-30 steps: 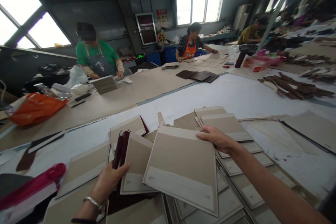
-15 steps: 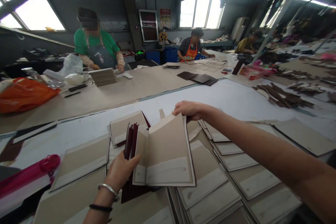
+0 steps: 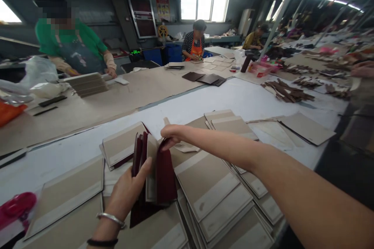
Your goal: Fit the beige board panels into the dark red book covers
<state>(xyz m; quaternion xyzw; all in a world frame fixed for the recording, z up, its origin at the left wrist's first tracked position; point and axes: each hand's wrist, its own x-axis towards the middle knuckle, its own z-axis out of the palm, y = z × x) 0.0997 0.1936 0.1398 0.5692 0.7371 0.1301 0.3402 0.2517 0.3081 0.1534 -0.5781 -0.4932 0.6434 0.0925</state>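
My left hand (image 3: 127,188), with a bangle and a black band at the wrist, is closed round several folded maroon covers (image 3: 139,151) standing on edge. Its thumb presses on the beige inner side of a partly folded cover (image 3: 166,175), whose maroon outside faces right. At the top edge of that cover my right hand (image 3: 172,136) grips with closed fingers. Beneath and around lie beige panels with pale strips: a stack (image 3: 209,186) to the right, a panel (image 3: 68,190) to the left, and a few more behind the left hand (image 3: 124,144).
Across the table a person in green (image 3: 76,46) stands behind a stack of boards (image 3: 87,85). Another person in an orange apron (image 3: 195,44) works farther back. Dark panels (image 3: 204,78), brown strips (image 3: 288,90) and a pink basket (image 3: 260,68) lie on the table.
My right hand has moved left, swinging the open cover's right half over toward the left hand, so its maroon outside now shows. The camera view has turned to the right.
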